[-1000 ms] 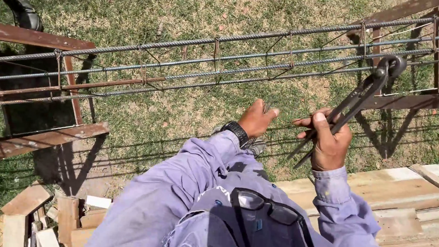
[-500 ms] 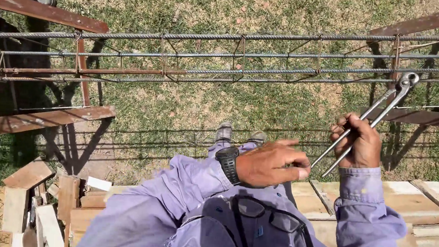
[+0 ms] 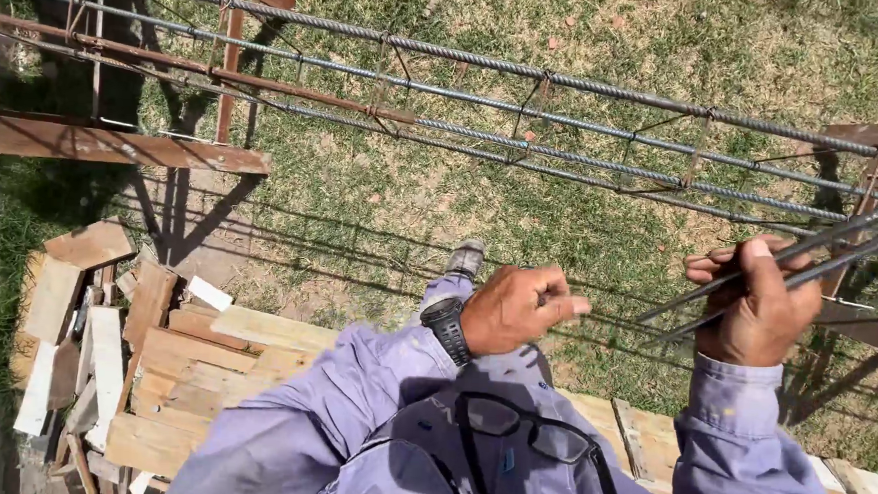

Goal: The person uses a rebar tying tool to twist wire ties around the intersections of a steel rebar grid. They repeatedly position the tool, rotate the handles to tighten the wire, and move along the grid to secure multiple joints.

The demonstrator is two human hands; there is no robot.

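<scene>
Gripping a pair of long-handled pincers [image 3: 809, 261], the right hand [image 3: 756, 304] sits at the right of the frame, fingers closed round both handles; the tool's head runs off the right edge, so whether it bites anything cannot be told. Left hand [image 3: 518, 306] hovers near centre, loosely curled, thumb and forefinger pinched together — holding nothing I can make out, perhaps a thin wire too fine to see. A black watch [image 3: 447, 328] sits on that wrist. Across the upper frame runs the rebar cage [image 3: 526, 106], long ribbed bars tied with thin stirrups and resting on rusty steel trestles [image 3: 114, 145] at upper left and right. Grass [image 3: 381, 204] lies below, one shoe [image 3: 465, 258] on it; wooden planks [image 3: 192, 364] are heaped at lower left. Glasses [image 3: 534, 432] hang from the shirt at bottom centre. Risks, as I judge them: the pincers could slip off a bar if pulled at this slant — and the dangling glasses could snag or drop when leaning over.
</scene>
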